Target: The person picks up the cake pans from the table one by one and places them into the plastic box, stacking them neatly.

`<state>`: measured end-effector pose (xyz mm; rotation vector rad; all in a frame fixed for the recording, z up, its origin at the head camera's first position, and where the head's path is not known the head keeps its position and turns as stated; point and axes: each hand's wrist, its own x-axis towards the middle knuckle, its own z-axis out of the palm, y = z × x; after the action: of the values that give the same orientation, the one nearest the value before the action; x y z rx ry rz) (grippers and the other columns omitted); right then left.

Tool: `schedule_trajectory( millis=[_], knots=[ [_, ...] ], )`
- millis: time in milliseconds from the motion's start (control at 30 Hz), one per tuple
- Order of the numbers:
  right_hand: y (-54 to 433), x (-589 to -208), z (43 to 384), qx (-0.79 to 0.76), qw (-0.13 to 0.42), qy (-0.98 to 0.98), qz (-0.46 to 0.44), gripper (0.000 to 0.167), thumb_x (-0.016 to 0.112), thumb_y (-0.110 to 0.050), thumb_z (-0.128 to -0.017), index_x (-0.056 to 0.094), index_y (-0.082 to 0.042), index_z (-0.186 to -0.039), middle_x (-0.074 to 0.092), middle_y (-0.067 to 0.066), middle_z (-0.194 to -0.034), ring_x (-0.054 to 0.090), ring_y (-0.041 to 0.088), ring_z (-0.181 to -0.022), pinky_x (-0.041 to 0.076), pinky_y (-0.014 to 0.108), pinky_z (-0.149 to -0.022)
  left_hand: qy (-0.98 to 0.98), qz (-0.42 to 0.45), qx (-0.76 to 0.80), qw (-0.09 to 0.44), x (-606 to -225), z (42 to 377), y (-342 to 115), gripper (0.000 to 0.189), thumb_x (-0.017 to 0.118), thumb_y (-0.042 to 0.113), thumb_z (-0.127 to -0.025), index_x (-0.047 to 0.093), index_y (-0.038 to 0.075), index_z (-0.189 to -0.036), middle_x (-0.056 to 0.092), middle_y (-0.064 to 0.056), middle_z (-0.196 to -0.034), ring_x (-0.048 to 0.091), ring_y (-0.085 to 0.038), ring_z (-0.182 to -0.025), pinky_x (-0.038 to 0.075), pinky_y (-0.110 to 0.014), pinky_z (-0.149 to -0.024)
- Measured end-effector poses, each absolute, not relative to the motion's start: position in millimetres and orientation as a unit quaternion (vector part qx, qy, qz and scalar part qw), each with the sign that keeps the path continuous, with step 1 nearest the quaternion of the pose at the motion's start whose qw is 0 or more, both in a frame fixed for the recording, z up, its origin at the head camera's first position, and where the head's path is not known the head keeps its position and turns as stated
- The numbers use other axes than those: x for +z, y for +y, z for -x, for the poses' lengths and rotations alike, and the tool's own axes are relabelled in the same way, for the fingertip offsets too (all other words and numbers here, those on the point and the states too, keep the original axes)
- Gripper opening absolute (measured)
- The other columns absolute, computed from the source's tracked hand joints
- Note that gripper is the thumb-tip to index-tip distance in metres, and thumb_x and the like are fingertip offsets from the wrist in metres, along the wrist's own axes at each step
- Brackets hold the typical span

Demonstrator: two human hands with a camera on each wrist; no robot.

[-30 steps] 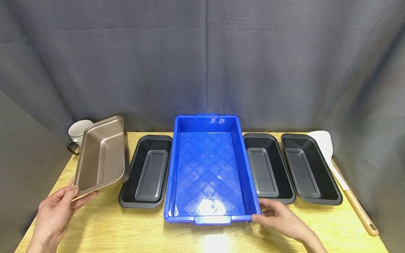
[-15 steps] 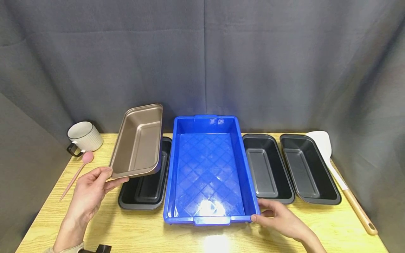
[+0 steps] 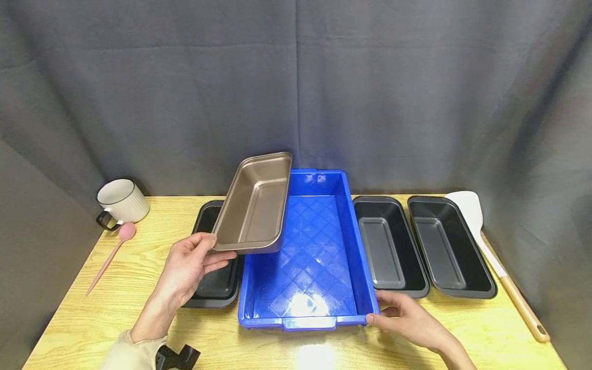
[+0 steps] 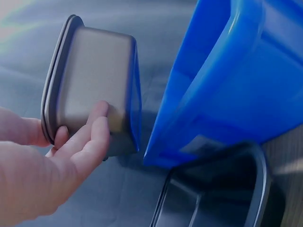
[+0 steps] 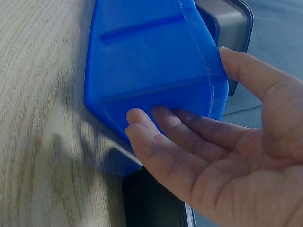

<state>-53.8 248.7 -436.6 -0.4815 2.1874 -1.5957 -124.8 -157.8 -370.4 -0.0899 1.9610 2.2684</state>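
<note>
My left hand (image 3: pixel 189 264) holds a bronze loaf pan (image 3: pixel 256 205) by its near left corner, thumb at the rim and fingers against its outside wall. The pan is raised and tilted, its hollow facing me, over the left part of a blue plastic bin (image 3: pixel 319 257). In the left wrist view the pan's outer end wall (image 4: pixel 97 71) shows beside the bin. My right hand (image 3: pixel 407 318) grips the bin's near right corner; in the right wrist view the thumb lies at the rim and the fingers (image 5: pixel 165 127) touch the outer wall.
Left of the bin, a black loaf pan (image 3: pixel 215 288) is partly hidden by the bronze pan and hand. Two more black loaf pans, one nearer (image 3: pixel 388 246) and one farther right (image 3: pixel 450 246), sit beside a white spatula (image 3: pixel 469 210). At far left are a mug (image 3: pixel 125 203) and pink spoon (image 3: pixel 108 259).
My left hand has carried the bronze loaf pan rightward, from beside the mug to over the bin's left part, uncovering the pink spoon. My right hand has stayed at the bin's corner.
</note>
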Motion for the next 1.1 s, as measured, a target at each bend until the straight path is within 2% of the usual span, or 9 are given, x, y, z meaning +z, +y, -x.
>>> schedule_trajectory(
  millis=[167,333,600,800,1100],
  knots=[
    [249,-437,54,-0.568,0.192,0.782,0.168,0.043,0.063,-0.011,-0.093,0.052,0.016,-0.124,0.065,0.024,-0.107,0.068,0.024,-0.084,0.057,0.03,-0.068,0.663,0.04,0.741,0.095,-374,127,-137,0.02,0.043,0.004,-0.099,0.055,-0.011,-0.102,0.062,-0.026,-0.111,0.071,-0.025,-0.083,0.057,-0.034,-0.077],
    [249,-437,54,-0.569,0.192,0.782,0.168,0.042,0.063,-0.011,-0.093,0.052,0.015,-0.124,0.065,0.024,-0.107,0.068,0.023,-0.084,0.056,0.03,-0.068,0.67,0.037,0.732,0.114,-380,128,-122,0.024,0.043,0.004,-0.097,0.055,-0.015,-0.106,0.062,-0.029,-0.113,0.071,-0.027,-0.084,0.057,-0.032,-0.075],
    [249,-436,54,-0.569,0.2,0.781,0.163,0.043,0.063,-0.011,-0.093,0.051,0.016,-0.125,0.064,0.025,-0.108,0.067,0.023,-0.085,0.056,0.028,-0.069,0.673,0.046,0.726,0.133,-387,127,-103,0.02,0.044,0.002,-0.094,0.055,-0.013,-0.099,0.066,-0.027,-0.103,0.071,-0.028,-0.081,0.058,-0.03,-0.069],
    [248,-436,54,-0.566,0.198,0.783,0.165,0.043,0.063,-0.011,-0.093,0.052,0.015,-0.124,0.064,0.026,-0.108,0.067,0.024,-0.084,0.056,0.029,-0.068,0.684,0.065,0.715,0.132,-392,127,-89,0.015,0.046,0.001,-0.092,0.057,-0.008,-0.089,0.068,-0.024,-0.094,0.071,-0.031,-0.078,0.058,-0.029,-0.064],
    [249,-436,55,-0.568,0.199,0.782,0.166,0.042,0.062,-0.011,-0.093,0.052,0.016,-0.124,0.063,0.027,-0.108,0.068,0.023,-0.084,0.057,0.031,-0.068,0.7,0.076,0.696,0.139,-396,131,-74,0.014,0.047,0.002,-0.092,0.055,-0.004,-0.082,0.064,-0.024,-0.098,0.07,-0.035,-0.081,0.058,-0.031,-0.065]
  ],
)
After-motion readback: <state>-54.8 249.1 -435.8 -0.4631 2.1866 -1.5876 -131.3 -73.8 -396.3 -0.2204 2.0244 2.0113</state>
